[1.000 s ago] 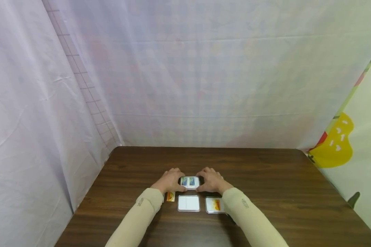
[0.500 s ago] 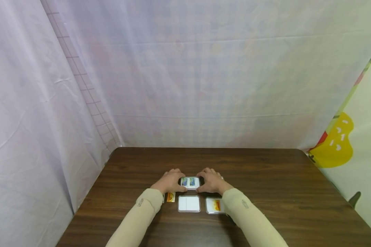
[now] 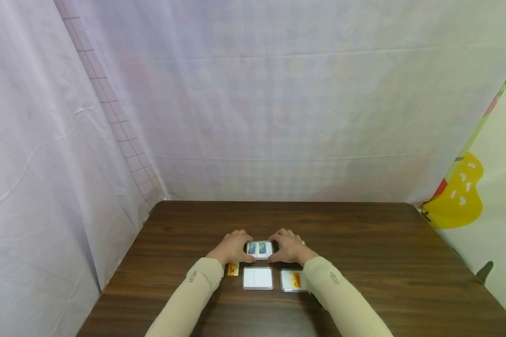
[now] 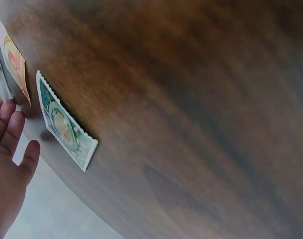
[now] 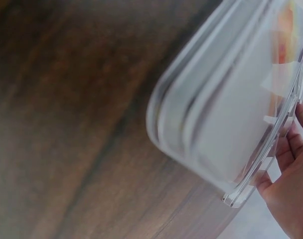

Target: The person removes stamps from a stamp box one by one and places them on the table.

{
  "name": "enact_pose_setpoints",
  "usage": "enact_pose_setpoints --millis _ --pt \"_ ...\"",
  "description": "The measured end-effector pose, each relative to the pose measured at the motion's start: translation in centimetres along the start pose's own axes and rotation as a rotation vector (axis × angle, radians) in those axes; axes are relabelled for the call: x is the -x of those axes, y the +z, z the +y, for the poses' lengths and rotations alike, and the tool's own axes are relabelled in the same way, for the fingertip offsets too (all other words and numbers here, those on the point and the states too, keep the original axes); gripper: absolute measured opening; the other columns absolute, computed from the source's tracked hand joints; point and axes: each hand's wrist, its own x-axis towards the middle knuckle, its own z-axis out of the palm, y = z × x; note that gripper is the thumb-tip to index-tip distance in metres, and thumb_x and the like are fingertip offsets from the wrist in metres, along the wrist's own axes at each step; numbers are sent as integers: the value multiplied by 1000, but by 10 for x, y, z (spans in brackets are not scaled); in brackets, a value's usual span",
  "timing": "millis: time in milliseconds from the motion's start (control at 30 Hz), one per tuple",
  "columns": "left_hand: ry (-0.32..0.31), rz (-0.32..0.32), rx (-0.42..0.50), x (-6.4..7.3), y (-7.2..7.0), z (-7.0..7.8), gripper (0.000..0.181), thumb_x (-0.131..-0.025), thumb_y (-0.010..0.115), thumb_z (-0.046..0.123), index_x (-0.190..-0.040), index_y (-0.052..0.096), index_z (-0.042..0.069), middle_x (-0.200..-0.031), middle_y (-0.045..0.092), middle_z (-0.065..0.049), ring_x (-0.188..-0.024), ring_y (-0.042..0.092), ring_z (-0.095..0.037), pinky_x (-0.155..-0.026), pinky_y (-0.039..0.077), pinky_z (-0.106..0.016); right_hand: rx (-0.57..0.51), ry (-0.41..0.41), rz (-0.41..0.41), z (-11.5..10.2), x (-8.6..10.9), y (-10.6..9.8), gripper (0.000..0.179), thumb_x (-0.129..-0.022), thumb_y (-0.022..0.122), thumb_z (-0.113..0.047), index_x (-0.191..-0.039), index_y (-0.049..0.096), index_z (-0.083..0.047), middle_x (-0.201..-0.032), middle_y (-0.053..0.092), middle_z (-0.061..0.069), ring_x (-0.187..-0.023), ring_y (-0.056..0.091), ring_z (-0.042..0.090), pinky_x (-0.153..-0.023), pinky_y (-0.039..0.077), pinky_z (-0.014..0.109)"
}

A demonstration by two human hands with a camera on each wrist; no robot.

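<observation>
A flat clear plastic case (image 3: 259, 251) with a white insert and two blue-green stamps lies on the table between both hands. The left hand (image 3: 232, 248) grips its left end, thumb at the near side and fingers at the far side. At the opposite end the right hand (image 3: 289, 248) grips it likewise. Nearer the person is a second clear case (image 3: 257, 278) showing only white. To its right sits a third case (image 3: 291, 281) with an orange stamp, partly covered by the right sleeve. Beside the left wrist lie a loose orange stamp (image 4: 14, 62) and a green stamp (image 4: 64, 124).
The dark wood table (image 3: 362, 243) extends around the cases on all sides. A white curtain (image 3: 274, 117) hangs behind its far edge, and another curtain (image 3: 33, 154) is at the left. On the right hangs a pale cloth with a yellow printed shape (image 3: 457, 201).
</observation>
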Motion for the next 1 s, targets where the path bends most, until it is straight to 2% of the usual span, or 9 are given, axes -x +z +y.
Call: enact_pose_setpoints --millis 133,467,767,1000 --pt "13 -9 -17 0 -1 0 62 -81 78 48 -129 64 11 -118 58 -1 -110 52 -20 -98 39 -41 -4 -9 4 1 -1 0 58 -75 81 -44 -123 64 -14 -129 52 9 -124 44 33 -104 33 56" --pt "58 -28 -53 -3 -3 -2 57 -84 75 49 -127 65 13 -113 58 2 -103 52 -16 -94 41 -39 -7 -17 8 -1 2 -1 56 -75 81 -44 -119 65 -14 -128 52 9 -122 45 32 -103 33 56" --pt "53 7 -37 -2 -3 0 56 -82 78 47 -124 66 12 -111 59 2 -103 53 -17 -96 41 -41 0 -5 7 -2 2 -2 61 -74 82 -46 -122 65 -13 -129 53 9 -123 46 31 -103 35 55" --pt "56 2 -56 -2 -4 1 56 -83 77 49 -125 66 13 -113 59 1 -107 53 -19 -100 40 -43 -1 3 3 -2 2 -2 61 -75 82 -45 -123 64 -12 -131 52 10 -124 45 32 -104 33 55"
